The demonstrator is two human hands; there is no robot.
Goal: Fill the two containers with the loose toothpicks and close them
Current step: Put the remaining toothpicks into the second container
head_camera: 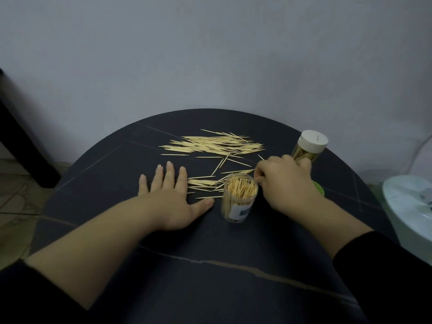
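Observation:
An open clear container [239, 198], packed with upright toothpicks, stands in the middle of the dark round table [210, 265]. A second container [308, 146] with a white lid on stands at the far right, partly behind my right hand [286, 183]. That hand is curled, its fingertips pinching at a few loose toothpicks just right of the open container. My left hand [171, 197] lies flat on the table, fingers spread, touching a small scatter of toothpicks [203, 184]. A larger pile of toothpicks [215, 145] lies farther back. A green lid [318, 188] peeks out under my right wrist.
A pale wall rises right behind the table. A white round object [411, 206] stands off the table's right edge. A dark piece of furniture [21, 141] is at the left, over a tiled floor.

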